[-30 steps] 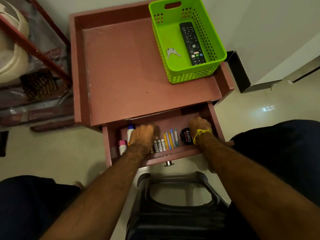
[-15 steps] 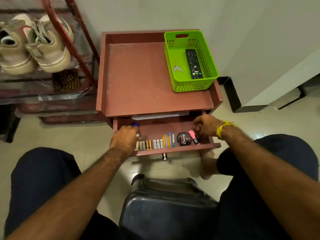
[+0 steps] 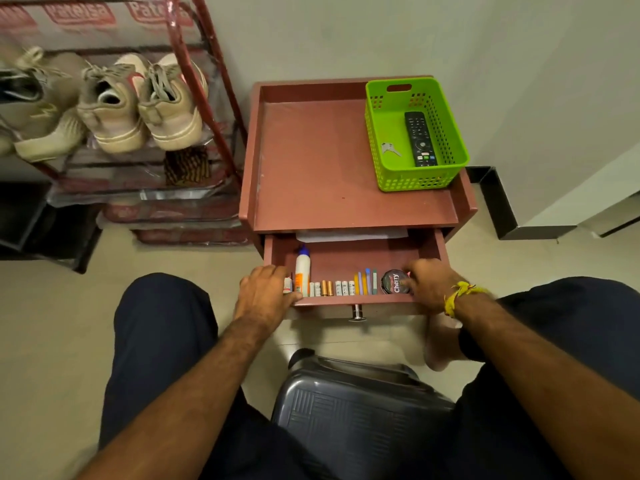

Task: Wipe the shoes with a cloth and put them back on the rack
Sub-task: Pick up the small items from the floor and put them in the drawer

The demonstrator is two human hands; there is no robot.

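Note:
Pale beige sneakers [image 3: 110,105] [image 3: 169,102] stand on the top shelf of a red-framed shoe rack [image 3: 211,81] at the left, heels toward me. A brown bedside table [image 3: 311,161] has its drawer [image 3: 349,252] pulled out. My left hand [image 3: 265,294] curls over the drawer's front left corner. My right hand [image 3: 427,282] curls over its front right corner, touching a round black polish tin [image 3: 394,281]. A white flat sheet or cloth [image 3: 351,234] lies at the back of the drawer, partly hidden under the tabletop.
The drawer also holds a white bottle [image 3: 302,270], several batteries [image 3: 329,288] and coloured sticks [image 3: 365,282]. A green basket [image 3: 377,133] with a remote [image 3: 419,138] and keys sits on the table. A grey stool [image 3: 360,410] is between my knees.
My view has pulled back and tilted up, bringing the rack and sneakers into sight. Both hands have slid from inside the drawer to its front corners.

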